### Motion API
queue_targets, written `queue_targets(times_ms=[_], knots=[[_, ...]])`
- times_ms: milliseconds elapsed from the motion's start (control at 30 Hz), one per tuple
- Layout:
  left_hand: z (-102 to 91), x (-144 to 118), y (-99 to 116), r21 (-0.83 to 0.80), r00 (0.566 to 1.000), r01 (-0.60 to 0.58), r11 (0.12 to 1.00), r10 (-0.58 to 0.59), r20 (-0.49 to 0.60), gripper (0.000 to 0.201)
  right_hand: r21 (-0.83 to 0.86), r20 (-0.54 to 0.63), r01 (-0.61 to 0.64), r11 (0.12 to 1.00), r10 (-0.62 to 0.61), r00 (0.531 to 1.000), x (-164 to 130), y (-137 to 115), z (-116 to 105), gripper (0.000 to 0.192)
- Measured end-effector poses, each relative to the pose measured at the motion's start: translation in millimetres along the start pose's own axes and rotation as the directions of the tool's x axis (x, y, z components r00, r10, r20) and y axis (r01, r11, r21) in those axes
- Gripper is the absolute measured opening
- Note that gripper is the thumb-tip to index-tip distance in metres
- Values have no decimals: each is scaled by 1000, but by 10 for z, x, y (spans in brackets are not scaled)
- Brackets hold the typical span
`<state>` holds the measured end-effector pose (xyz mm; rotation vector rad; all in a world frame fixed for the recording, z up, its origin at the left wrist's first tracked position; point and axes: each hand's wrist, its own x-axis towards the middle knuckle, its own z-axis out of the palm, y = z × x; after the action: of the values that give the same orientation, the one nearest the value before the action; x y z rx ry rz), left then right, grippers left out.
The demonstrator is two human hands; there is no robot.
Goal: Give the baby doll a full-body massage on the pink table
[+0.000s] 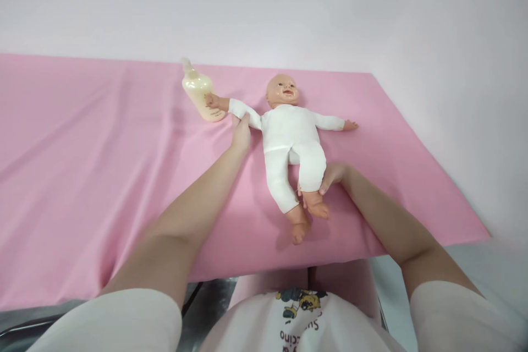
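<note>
A baby doll (291, 129) with a white cloth body lies face up on the pink sheet, its head toward the far edge and its feet toward me. My left hand (241, 131) grips the doll's white upper arm on the left side, thumb on top. Around the doll's lower leg on the right side, my right hand (332, 176) is closed, with some fingers hidden beneath the leg. That leg is raised a little and crosses near the other foot. Beside the doll's left-side hand lies a baby bottle (202, 93) with milky contents, tilted with its teat toward the far edge.
The pink sheet (82, 148) covers the table and has wrinkles on the left. A pale wall (247, 5) stands behind the far edge. The table's right edge slants toward me, and its front edge is close to my body.
</note>
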<state>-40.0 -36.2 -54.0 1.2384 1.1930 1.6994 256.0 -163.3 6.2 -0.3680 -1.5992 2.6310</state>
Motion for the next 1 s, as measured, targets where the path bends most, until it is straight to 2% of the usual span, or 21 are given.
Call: queue_targets(times_ms=[100, 233, 333, 400, 500, 600, 633, 700, 767, 900, 1000], knots=[[-3, -10, -6, 17, 1000, -4, 1000, 4, -6, 34, -100, 174, -49, 994, 66, 983, -10, -36, -34, 51], [17, -42, 10, 78, 998, -55, 995, 55, 3, 35, -141, 355, -46, 989, 93, 930, 6, -78, -94, 55], [52, -81, 36, 138, 991, -118, 983, 109, 75, 35, -154, 421, 10, 988, 56, 905, 7, -62, -118, 60], [86, -123, 90, 138, 982, -158, 978, 141, 128, 38, -106, 417, 74, 992, -24, 908, -19, -26, -128, 58], [133, -206, 244, 151, 934, -280, 948, 233, 272, 39, 52, 295, 248, 967, -252, 922, -72, 27, -143, 56], [157, -276, 423, 231, 827, -468, 853, 331, 455, 28, 121, 11, 422, 899, -426, 905, -75, 23, -145, 54], [159, -291, 469, 260, 802, -506, 823, 337, 494, 25, 115, -117, 445, 888, -433, 894, -61, 7, -140, 50], [158, -307, 526, 304, 779, -542, 784, 332, 532, 23, 112, -355, 447, 888, -385, 852, -21, -36, -129, 42], [152, -310, 542, 319, 769, -562, 763, 339, 542, 24, 132, -488, 423, 896, -313, 815, 13, -70, -121, 35], [139, -299, 528, 311, 746, -598, 739, 370, 554, 25, 143, -519, 397, 907, -273, 810, 27, -81, -128, 31], [131, -293, 524, 314, 752, -586, 747, 357, 554, 23, 130, -504, 394, 910, -281, 816, 18, -60, -137, 36]])
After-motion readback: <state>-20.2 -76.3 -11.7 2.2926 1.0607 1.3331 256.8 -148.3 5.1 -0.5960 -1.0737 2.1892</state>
